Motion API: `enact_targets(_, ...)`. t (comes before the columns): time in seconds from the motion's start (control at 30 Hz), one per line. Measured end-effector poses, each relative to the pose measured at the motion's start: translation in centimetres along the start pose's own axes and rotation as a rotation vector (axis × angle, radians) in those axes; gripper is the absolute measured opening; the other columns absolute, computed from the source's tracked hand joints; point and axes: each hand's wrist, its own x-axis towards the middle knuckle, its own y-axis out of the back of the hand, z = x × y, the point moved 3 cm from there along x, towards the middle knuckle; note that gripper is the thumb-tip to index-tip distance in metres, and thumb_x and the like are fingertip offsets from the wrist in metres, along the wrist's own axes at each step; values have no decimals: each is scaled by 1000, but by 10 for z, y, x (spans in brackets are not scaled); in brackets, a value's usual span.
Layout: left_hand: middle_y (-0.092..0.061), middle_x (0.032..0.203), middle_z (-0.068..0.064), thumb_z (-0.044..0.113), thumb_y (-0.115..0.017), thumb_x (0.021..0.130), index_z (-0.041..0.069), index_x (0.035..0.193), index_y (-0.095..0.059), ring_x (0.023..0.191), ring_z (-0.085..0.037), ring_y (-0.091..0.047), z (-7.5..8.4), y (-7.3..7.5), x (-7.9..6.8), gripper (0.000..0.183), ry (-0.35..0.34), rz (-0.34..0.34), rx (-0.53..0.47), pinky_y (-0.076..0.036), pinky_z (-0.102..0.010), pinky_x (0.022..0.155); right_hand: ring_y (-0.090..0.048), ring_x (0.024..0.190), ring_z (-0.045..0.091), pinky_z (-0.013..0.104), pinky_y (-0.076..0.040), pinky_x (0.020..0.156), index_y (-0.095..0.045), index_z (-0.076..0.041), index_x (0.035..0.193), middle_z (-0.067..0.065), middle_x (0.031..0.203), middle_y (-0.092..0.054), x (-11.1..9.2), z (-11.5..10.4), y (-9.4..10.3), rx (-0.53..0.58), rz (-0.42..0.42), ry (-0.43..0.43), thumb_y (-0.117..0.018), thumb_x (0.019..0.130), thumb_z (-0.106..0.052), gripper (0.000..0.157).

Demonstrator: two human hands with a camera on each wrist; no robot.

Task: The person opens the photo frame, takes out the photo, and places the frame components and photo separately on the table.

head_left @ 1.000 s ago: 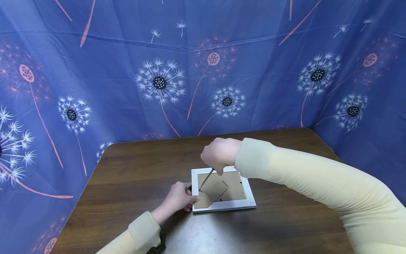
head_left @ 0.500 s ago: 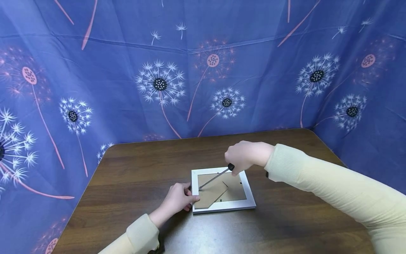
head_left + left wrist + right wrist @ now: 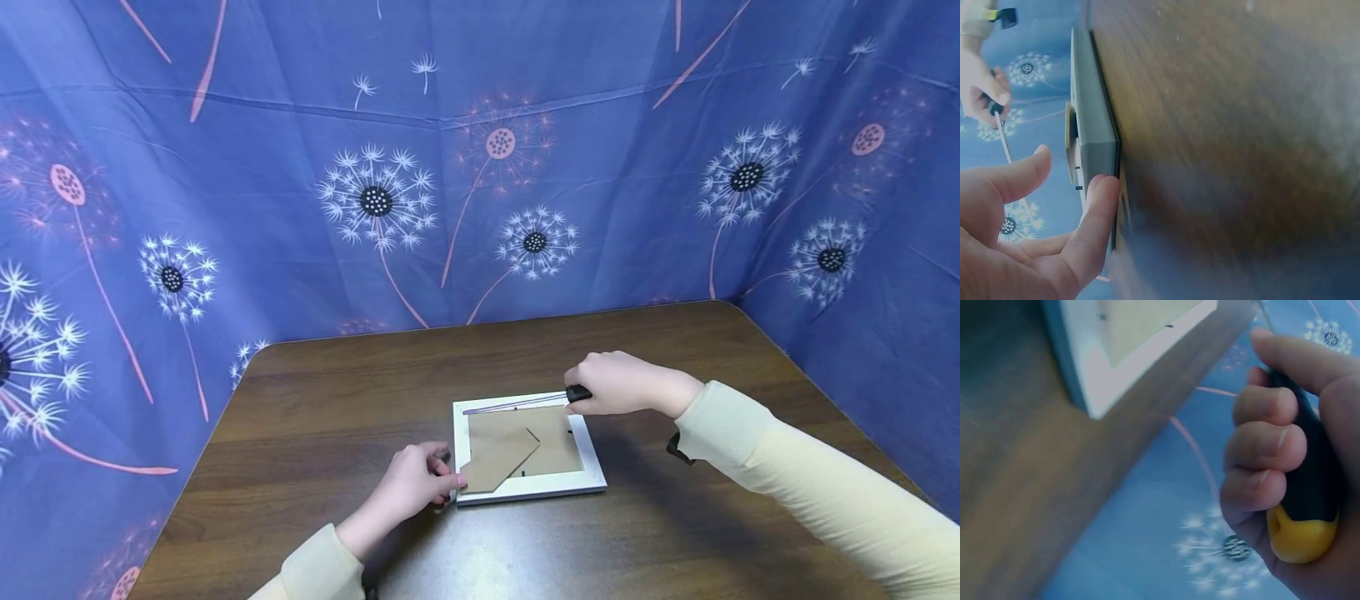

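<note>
The right hand (image 3: 628, 384) grips a screwdriver (image 3: 1311, 465) by its black-and-yellow handle, the shaft over the far edge of the picture frame (image 3: 558, 482). The frame lies back-up on the tabletop (image 3: 337, 417); the left hand (image 3: 408, 482), thumb spread apart, touches its near left corner with a finger.

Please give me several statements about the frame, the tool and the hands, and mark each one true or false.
1. The right hand grips a screwdriver. True.
2. The left hand is at the left side of the frame in the head view. True.
3. The frame lies on a carpet. False: it lies on a brown table.
4. The frame's brown backing faces up. True.
5. The screwdriver's handle is all red. False: it is black with a yellow end.
</note>
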Motion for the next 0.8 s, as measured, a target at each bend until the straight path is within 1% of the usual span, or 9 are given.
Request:
enact_targets(0.17,-65,72,-3,17,-78,76,-14,120,-52,52,-14,-63,2,-1,-6,59,-14,1,-18,-53,-22,47,-29,46,3,18,-22,40,-49,-20,68,-10,55,-35,-6,17,-26,91,96,-71,-67,86,-33,29)
enact_targets(0.3,-66,71,-4,14,-77,77,-14,118,-53,53,-15,-64,2,-3,-9,56,-20,-8,-40,-53,-22,47,-31,44,3,18,-24,39,-48,-19,66,-10,53,-37,-8,30,-42,140,171,-142,-65,88,-32,31)
enact_targets(0.43,-66,70,-5,13,-77,77,-15,117,-53,53,-17,-64,0,-5,-11,53,-13,-16,-72,-54,-24,47,-33,43,4,18,-26,38,-47,-18,63,-9,51,-38,-8,42,-53,204,225,-209,-62,89,-27,32)
enact_targets(0.57,-66,68,-4,12,-76,77,-14,116,-54,53,-16,-64,-2,-7,-13,51,6,-29,-89,-55,-27,47,-33,44,4,19,-28,39,-49,-15,66,-8,51,-38,-4,54,-62,267,251,-244,-61,90,-26,29)
enact_targets(0.67,-66,68,-6,10,-75,78,-15,115,-53,53,-17,-64,-4,-8,-15,50,12,-36,-108,-56,-28,47,-31,44,6,19,-28,40,-50,-13,69,-7,53,-37,-2,61,-69,332,256,-265,-60,92,-27,29)
enact_targets(0.8,-67,69,-9,8,-74,79,-16,116,-51,53,-21,-65,-5,-9,-15,50,19,-46,-148,-57,-30,48,-36,43,8,21,-33,38,-54,-11,75,-4,52,-43,-1,71,-79,422,255,-303,-59,94,-31,28)
